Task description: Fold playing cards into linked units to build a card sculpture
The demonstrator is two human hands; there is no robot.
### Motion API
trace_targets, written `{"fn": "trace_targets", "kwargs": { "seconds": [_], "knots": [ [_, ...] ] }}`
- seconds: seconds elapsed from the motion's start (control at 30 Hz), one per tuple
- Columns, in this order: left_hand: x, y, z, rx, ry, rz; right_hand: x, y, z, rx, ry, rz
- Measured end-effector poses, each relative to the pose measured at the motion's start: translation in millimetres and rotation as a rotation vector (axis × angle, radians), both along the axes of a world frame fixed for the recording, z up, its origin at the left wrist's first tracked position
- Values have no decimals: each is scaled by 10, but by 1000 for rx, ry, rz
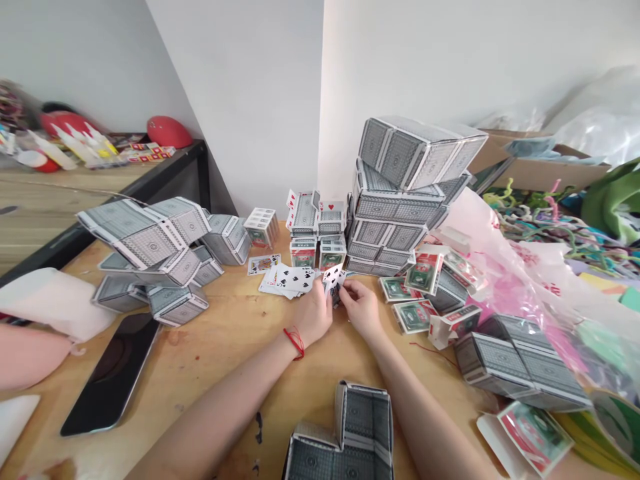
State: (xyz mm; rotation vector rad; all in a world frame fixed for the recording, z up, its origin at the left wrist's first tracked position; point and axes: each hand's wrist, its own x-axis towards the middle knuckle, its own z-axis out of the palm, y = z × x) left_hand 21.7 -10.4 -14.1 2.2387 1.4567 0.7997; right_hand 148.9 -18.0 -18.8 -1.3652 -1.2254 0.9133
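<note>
My left hand [316, 312], with a red string at the wrist, pinches playing cards [332, 276] that stand tilted at the middle of the table. From the other side my right hand [361, 303] closes its fingertips on the same cards. Just left of them lies a loose spread of face-up cards [295, 279], a king [264, 264] behind it. Card boxes [303, 253] and upright stacks of cards stand right behind my hands. A shape folded from cards [365, 420] sits near the front edge, between my forearms.
Folded-card blocks form a tall stack [395, 200] at back right and a lower pile [155, 250] at left. A black phone [111, 377] lies at left. Several green-and-red card boxes [414, 316], pink plastic [505, 253] and more blocks [520, 363] crowd the right side.
</note>
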Motion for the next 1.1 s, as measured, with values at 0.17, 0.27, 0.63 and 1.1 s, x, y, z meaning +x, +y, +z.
{"fn": "trace_targets", "kwargs": {
  "seconds": [0.17,0.27,0.63,1.1],
  "knots": [
    [-2,-4,8,-30,80,-69,-37,-48,31,47,-212,-96],
    [7,-19,24,-37,108,-90,-96,-87,43,64,-428,-204],
    [-1,43,24,-146,-414,0,28,14,70,-29,234,15],
    [-22,30,87,-404,-603,-175,-28,-26,94,-221,514,274]
  ]
}}
